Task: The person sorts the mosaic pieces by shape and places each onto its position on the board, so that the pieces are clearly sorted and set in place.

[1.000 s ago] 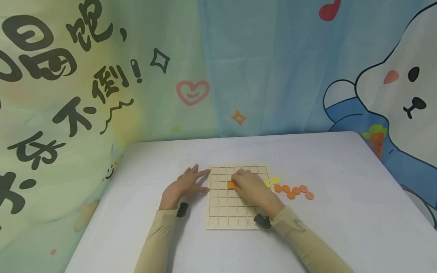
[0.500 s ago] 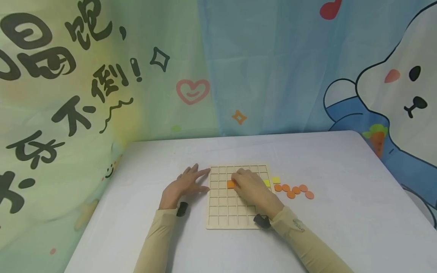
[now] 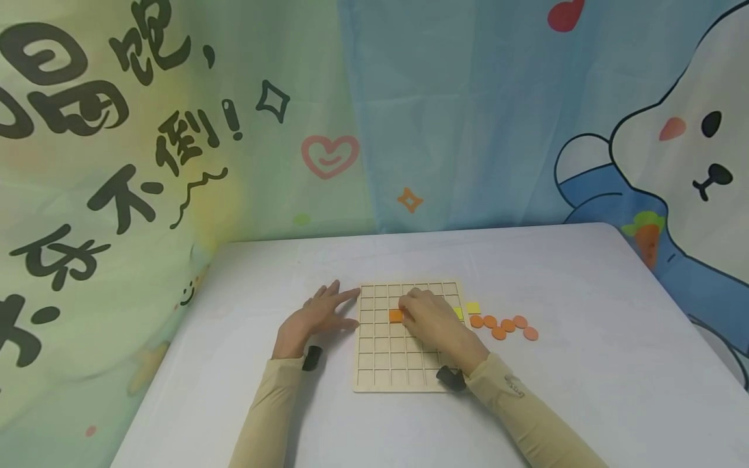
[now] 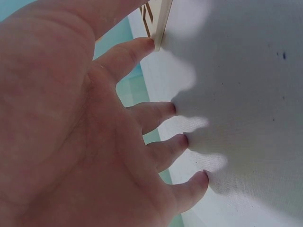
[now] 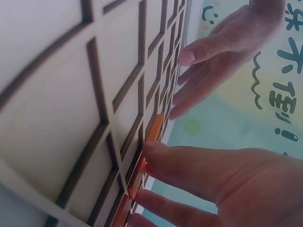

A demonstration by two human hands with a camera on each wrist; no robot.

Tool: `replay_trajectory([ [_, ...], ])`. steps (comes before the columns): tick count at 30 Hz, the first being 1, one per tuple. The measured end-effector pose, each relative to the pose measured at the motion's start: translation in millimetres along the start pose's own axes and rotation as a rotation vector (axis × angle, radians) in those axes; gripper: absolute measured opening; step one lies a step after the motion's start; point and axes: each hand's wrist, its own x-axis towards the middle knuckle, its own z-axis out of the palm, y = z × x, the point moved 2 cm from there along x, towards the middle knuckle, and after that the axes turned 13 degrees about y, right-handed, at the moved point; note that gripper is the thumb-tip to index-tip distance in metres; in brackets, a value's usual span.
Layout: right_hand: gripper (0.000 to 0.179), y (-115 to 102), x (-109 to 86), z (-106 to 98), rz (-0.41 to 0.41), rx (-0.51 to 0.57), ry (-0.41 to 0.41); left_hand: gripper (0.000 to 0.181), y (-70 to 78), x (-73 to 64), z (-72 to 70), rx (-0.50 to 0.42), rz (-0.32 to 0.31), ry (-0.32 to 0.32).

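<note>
A pale wooden grid board (image 3: pixel 374 364) lies on the white table. My left hand (image 3: pixel 318 318) is spread at its left edge, thumb and index fingertip touching the rim; in the left wrist view its other fingertips rest on the tablecloth. My right hand (image 3: pixel 435 320) is over the board's upper middle with curled fingers. In the right wrist view its thumb and a finger pinch an orange square tile (image 5: pixel 138 179) at the grid. Another orange tile (image 3: pixel 396 316) lies in a cell just left of that hand. A yellow tile (image 3: pixel 458 313) shows on the board's right side, partly hidden.
Right of the board lie a loose yellow square tile (image 3: pixel 473 307) and several orange round discs (image 3: pixel 508 326). The white table (image 3: pixel 585 390) extends around them. A printed curtain (image 3: pixel 445 117) hangs behind and to the left.
My right hand has shifted very slightly to the right, over the same part of the board. The left hand stays in place.
</note>
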Motion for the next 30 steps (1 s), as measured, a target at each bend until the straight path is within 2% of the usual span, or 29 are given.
replay_trajectory([
  [23,0.032,14.3,-8.0,-10.3,0.041,0.02,-0.019,0.076,0.3,-1.3,-1.5,-0.008,0.009,-0.003],
  [30,0.033,21.6,-13.2,-15.0,0.022,0.011,-0.013,0.075,0.9,-1.8,-1.8,-0.01,0.008,-0.003],
])
